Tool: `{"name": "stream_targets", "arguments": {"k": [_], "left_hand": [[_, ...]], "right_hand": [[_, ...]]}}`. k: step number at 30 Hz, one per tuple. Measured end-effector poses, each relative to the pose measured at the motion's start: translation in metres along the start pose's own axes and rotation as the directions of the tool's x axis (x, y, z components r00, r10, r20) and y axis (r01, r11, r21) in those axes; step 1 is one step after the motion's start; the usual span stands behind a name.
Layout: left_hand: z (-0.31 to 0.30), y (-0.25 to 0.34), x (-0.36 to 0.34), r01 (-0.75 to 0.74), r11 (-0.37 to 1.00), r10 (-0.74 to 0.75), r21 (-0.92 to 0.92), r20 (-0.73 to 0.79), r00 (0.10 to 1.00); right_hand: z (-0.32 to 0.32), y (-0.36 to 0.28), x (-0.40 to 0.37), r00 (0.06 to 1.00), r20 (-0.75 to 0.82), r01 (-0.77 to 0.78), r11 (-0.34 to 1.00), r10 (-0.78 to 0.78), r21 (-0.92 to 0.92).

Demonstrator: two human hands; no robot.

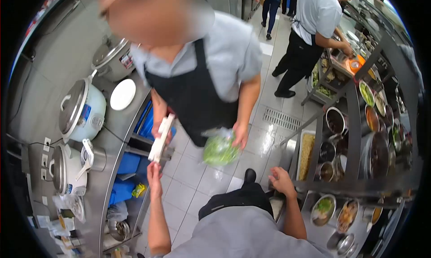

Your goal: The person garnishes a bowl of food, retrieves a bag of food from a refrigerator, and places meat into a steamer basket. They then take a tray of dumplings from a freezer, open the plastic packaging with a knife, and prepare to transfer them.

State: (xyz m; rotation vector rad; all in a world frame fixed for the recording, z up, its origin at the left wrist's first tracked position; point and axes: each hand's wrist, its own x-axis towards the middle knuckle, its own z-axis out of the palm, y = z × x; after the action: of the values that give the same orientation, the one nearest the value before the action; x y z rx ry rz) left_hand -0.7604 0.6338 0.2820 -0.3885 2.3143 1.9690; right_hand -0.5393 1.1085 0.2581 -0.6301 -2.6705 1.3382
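Observation:
My left hand (155, 176) reaches up at the lower end of a narrow white box (160, 139), its fingers closed at that end. A co-worker in a black apron holds the same box higher up. The co-worker's other hand holds a clear plastic bag of green leaves (221, 151), in front of me and out of my reach. Low on the right, my right hand (282, 181) hangs beside the steel counter, fingers loosely apart, with nothing visible in it.
On the left steel counter stand rice cookers (85, 110), a white plate (122, 95) and a metal pot (95, 157). Food containers (323, 209) fill the right counter and its shelves. Another worker (310, 38) stands farther back on the right. A floor drain (282, 119) lies ahead.

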Motion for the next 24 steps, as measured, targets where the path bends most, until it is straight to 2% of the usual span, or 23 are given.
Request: {"name": "stream_targets", "arguments": {"k": [2, 3, 4, 6, 7, 8, 10, 12, 13, 15, 16, 18, 21, 23, 24], "left_hand": [[-0.001, 0.011, 0.000, 0.091, 0.991, -0.104, -0.102, -0.128, 0.986], [-0.004, 0.013, -0.004, 0.058, 0.994, -0.065, -0.089, -0.074, 0.995], [-0.010, -0.004, -0.007, 0.062, 0.992, -0.076, -0.108, -0.130, 0.989], [-0.013, -0.022, -0.038, 0.180, 0.973, -0.214, -0.145, -0.272, 0.938], [-0.033, -0.067, -0.045, 0.205, 0.971, -0.235, -0.123, -0.324, 0.916], [-0.028, -0.070, -0.074, 0.236, 0.963, -0.264, -0.128, -0.300, 0.917], [0.006, -0.069, -0.082, 0.302, 0.949, -0.313, -0.090, -0.359, 0.879], [0.042, -0.074, -0.071, 0.354, 0.932, -0.356, -0.081, -0.397, 0.846], [0.064, -0.074, -0.054, 0.368, 0.926, -0.369, -0.081, -0.397, 0.840], [0.105, -0.072, -0.012, 0.384, 0.921, -0.377, -0.067, -0.394, 0.838], [0.123, -0.067, 0.014, 0.373, 0.927, -0.361, -0.050, -0.392, 0.846], [0.161, -0.060, 0.079, 0.336, 0.940, -0.330, -0.053, -0.389, 0.860], [0.226, -0.023, 0.172, 0.314, 0.948, -0.307, -0.043, -0.367, 0.878], [0.274, 0.006, 0.234, 0.295, 0.955, -0.284, -0.015, -0.321, 0.903], [0.297, 0.023, 0.265, 0.281, 0.960, -0.270, -0.006, -0.297, 0.916]], "right_hand": [[-0.009, 0.022, 0.051, 0.993, 0.119, -0.004, 0.997, -0.006, 0.083], [-0.011, 0.038, 0.078, 0.986, 0.166, -0.039, 0.989, 0.015, 0.141], [-0.012, 0.052, 0.103, 0.978, 0.204, -0.064, 0.987, 0.033, 0.150], [-0.016, 0.068, 0.154, 0.983, 0.184, -0.012, 1.000, 0.011, 0.006], [-0.019, 0.073, 0.182, 0.987, 0.163, -0.011, 1.000, 0.009, 0.010], [-0.019, 0.076, 0.207, 0.979, 0.202, -0.034, 0.999, 0.030, 0.018], [-0.019, 0.079, 0.258, 0.966, 0.250, -0.067, 0.998, 0.060, 0.019], [-0.015, 0.078, 0.324, 0.927, 0.375, -0.062, 0.991, 0.013, 0.119], [-0.005, 0.087, 0.362, 0.929, 0.370, -0.057, 0.992, 0.012, 0.111], [0.019, 0.115, 0.436, 0.891, 0.450, -0.094, 0.944, -0.061, 0.315], [0.020, 0.120, 0.464, 0.891, 0.450, -0.086, 0.948, -0.064, 0.305], [0.019, 0.126, 0.532, 0.793, 0.584, -0.438, 0.828, 0.172, 0.351], [0.036, 0.221, 0.600, 0.786, 0.466, -0.530, 0.831, 0.406, 0.169], [0.002, 0.234, 0.619, 0.684, 0.448, -0.602, 0.793, 0.575, -0.099], [-0.003, 0.257, 0.625, 0.664, 0.423, -0.651, 0.755, 0.616, -0.077]]}}
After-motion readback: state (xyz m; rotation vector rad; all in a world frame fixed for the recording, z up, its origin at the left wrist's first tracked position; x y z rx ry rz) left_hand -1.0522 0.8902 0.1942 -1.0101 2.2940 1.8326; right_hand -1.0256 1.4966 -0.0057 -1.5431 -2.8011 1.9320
